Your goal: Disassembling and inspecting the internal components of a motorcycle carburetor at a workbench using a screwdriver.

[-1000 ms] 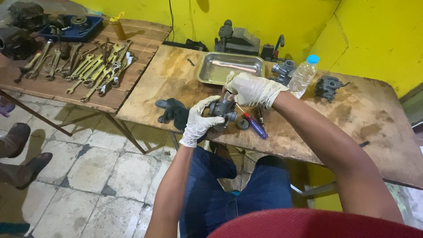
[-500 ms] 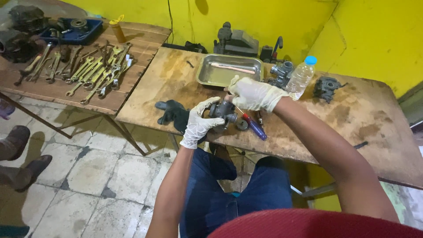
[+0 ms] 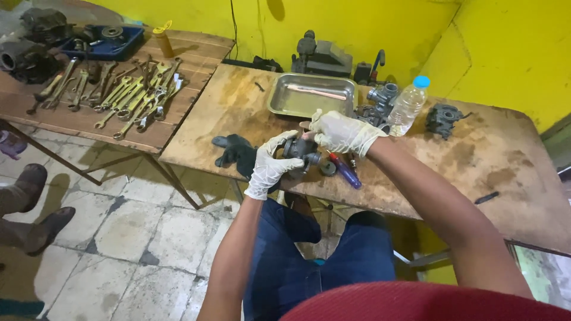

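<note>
My left hand [image 3: 270, 166], in a white glove, grips a small grey metal carburettor [image 3: 299, 150] from below, just above the near edge of the wooden bench [image 3: 476, 166]. Gloved as well, my right hand [image 3: 340, 132] rests on the top of the same part, fingers curled over it. A purple-handled screwdriver [image 3: 345, 170] lies on the bench right beside the part. A dark work glove [image 3: 236, 152] lies to the left of my left hand.
A steel tray [image 3: 310, 95], a clear plastic bottle with a blue cap [image 3: 408, 107] and other carburettor parts [image 3: 443, 119] stand further back. A second table at left holds several wrenches [image 3: 137, 98] and a blue tray [image 3: 110, 41]. Another person's shoes [image 3: 33, 205] are on the tiled floor.
Both hands stay on the carburettor and have shifted only slightly; the right hand sits a little lower on it.
</note>
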